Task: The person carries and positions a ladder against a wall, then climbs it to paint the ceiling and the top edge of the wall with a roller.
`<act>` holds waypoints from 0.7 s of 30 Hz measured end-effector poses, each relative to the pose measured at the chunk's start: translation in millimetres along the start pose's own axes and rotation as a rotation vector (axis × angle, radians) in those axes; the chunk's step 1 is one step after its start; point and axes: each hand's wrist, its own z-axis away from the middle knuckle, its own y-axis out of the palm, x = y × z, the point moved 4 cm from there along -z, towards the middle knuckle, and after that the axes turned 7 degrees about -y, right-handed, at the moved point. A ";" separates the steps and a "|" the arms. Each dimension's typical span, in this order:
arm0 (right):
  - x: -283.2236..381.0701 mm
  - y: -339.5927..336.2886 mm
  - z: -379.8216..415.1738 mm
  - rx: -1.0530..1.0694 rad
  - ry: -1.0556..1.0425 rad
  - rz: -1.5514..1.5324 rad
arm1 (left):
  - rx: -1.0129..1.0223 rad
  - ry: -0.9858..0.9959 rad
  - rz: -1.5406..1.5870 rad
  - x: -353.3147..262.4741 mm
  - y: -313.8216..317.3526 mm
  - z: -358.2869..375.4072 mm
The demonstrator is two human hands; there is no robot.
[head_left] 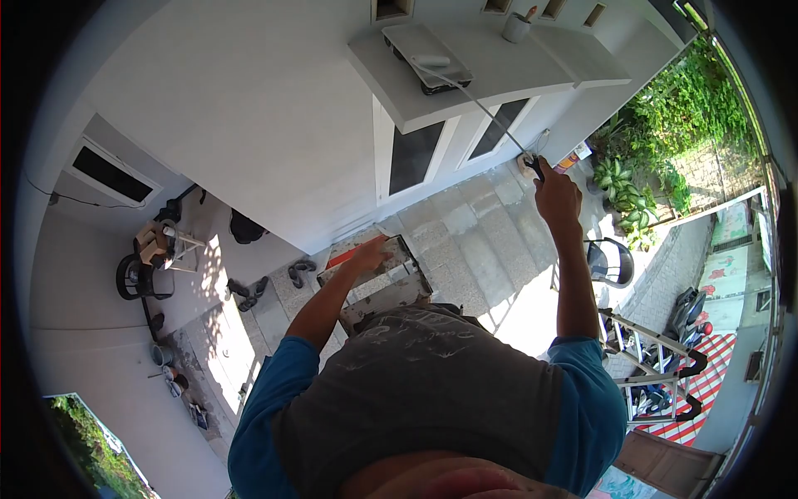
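My right hand is closed round the dark handle of a long paint roller, with that arm stretched out forward. The roller's pale sleeve lies in a paint tray on the grey ledge. Lower down on the left, my left hand is at the red-edged top of a dark-framed stand in front of my body. Its fingers appear bent over the frame, though they show only in part.
A pot with a brush stands further along the ledge. Windows sit beneath it. Far below is the tiled floor with sandals. A metal ladder, a chair and plants are at right.
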 end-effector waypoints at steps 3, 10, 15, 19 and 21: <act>0.8 -4.6 4.9 0.017 0.021 0.008 | -0.018 0.018 0.000 4.3 2.0 -0.7; 2.7 -10.7 7.3 0.119 -0.039 -0.005 | -0.003 0.002 -0.018 -2.2 -1.0 3.6; 15.4 -15.9 -4.3 0.146 -0.083 -0.075 | -0.041 0.023 -0.085 2.8 1.0 -3.1; 26.8 0.0 -40.6 0.140 -0.127 -0.084 | 0.001 -0.006 -0.058 -7.3 -3.5 7.7; 34.7 6.0 -58.8 0.131 -0.116 -0.074 | 0.009 -0.003 -0.054 -5.2 -1.3 6.1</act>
